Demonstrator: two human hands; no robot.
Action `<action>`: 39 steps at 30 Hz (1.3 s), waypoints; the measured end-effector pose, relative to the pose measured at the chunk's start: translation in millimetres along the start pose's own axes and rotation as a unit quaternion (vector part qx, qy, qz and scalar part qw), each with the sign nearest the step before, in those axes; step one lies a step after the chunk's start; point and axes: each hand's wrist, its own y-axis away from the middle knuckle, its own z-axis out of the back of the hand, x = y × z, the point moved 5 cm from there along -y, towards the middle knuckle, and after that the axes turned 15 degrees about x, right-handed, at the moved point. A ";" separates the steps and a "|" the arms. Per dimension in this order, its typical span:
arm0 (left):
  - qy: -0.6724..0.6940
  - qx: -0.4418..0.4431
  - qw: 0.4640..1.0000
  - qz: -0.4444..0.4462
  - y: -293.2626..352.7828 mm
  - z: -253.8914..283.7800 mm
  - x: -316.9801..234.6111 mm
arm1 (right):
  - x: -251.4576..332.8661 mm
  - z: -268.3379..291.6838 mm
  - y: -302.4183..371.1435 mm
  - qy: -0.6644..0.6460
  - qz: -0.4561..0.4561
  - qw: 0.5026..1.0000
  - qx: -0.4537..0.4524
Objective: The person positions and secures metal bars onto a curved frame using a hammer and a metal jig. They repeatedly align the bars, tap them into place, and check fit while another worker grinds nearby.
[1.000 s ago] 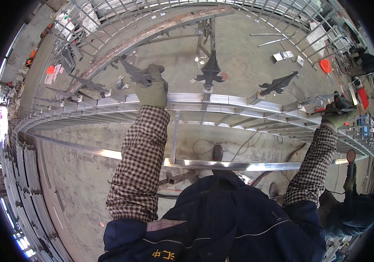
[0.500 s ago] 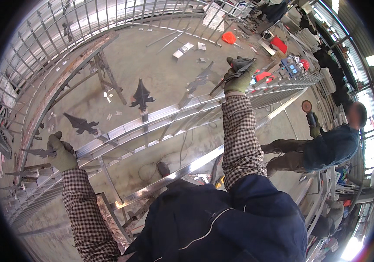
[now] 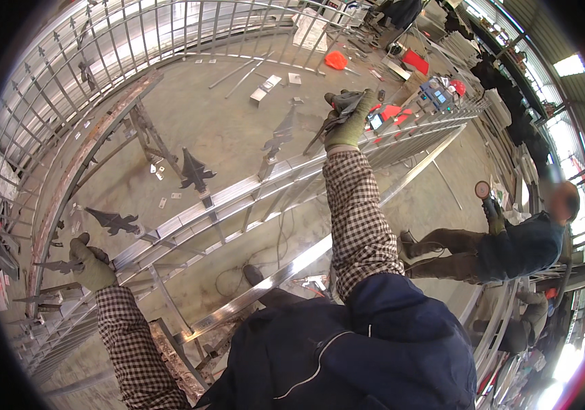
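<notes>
My left hand (image 3: 93, 265), in a green glove, is closed around the base of a dark spear-shaped finial (image 3: 59, 266) at the left end of a metal fence panel (image 3: 227, 199). My right hand (image 3: 348, 121), also gloved, reaches over the panel's far right part and grips several dark finials (image 3: 347, 104) bunched together. Between my hands, dark finials (image 3: 195, 171) stand out from the panel's bar ends, another (image 3: 111, 221) nearer the left hand. A greyer finial (image 3: 281, 132) sits closer to the right hand.
A co-worker (image 3: 518, 246) at the right holds a tool with a round disc (image 3: 482, 190). A rusty trestle (image 3: 94, 152) stands beyond the panel at left, before another railing (image 3: 169, 34). An orange-red item (image 3: 335, 60) and metal pieces lie on the floor. Cables trail beneath the panel.
My view has turned a little, shifting the panel and both hands leftward in the picture. Each hand keeps its hold. The co-worker's legs are now farther apart.
</notes>
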 end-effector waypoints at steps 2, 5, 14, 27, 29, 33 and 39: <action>0.002 -0.002 1.000 0.001 0.9 -0.9 -1.9 | -1.4 -0.1 -1.0 0.002 -0.011 1.000 0.014; -0.005 -0.004 1.000 -0.005 3.4 -1.9 -5.8 | -3.4 5.6 -4.4 -0.010 -0.005 1.000 0.012; -0.098 0.023 0.995 -0.015 1.2 0.7 -2.5 | -5.9 26.7 -18.4 0.075 -0.020 0.994 0.075; 0.005 0.006 1.000 0.000 20.4 -13.0 -25.5 | -0.5 39.5 -33.9 0.124 0.039 0.989 0.066; 0.011 0.001 1.000 0.003 20.2 -12.7 -24.8 | -1.8 42.4 -39.6 0.102 0.035 0.987 0.116; -0.025 -0.016 1.000 0.001 21.7 -11.7 -26.4 | -10.2 48.5 -42.0 0.075 -0.062 0.988 0.121; -0.026 -0.039 0.999 -0.003 15.7 -8.5 -24.6 | -1.5 23.2 -28.6 0.040 0.060 0.989 0.126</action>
